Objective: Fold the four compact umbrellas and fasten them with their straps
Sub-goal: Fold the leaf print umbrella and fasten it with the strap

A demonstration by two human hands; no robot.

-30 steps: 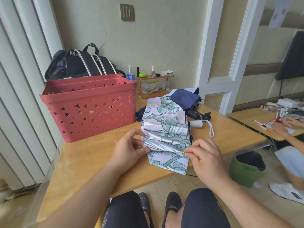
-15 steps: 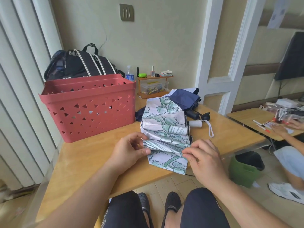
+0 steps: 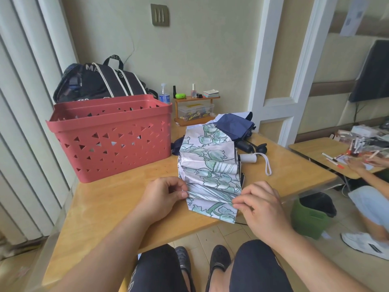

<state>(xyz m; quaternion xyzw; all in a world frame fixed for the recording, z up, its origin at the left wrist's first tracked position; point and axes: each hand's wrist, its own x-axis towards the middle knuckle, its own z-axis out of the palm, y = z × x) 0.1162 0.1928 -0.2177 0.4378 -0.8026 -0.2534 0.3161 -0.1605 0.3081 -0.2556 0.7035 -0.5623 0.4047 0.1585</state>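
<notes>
While pleats are flattened | floral umbrella (image 3: 210, 171) fold is pinched by left hand (image 3: 162, 197) and right hand (image 3: 261, 205) | creases should be kept aligned

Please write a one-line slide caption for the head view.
Both hands, left hand and right hand, pinch a pleat of the floral umbrella on the table.

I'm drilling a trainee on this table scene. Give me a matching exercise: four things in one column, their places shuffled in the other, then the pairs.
Things:
1. flowered umbrella
2. red basket
3. navy umbrella
4. green bin

Places:
A. on the floor, right of the table
B. pinched between both hands
C. on the table's left side
D. behind the flowered one

Pairs: 1-B, 2-C, 3-D, 4-A
</notes>
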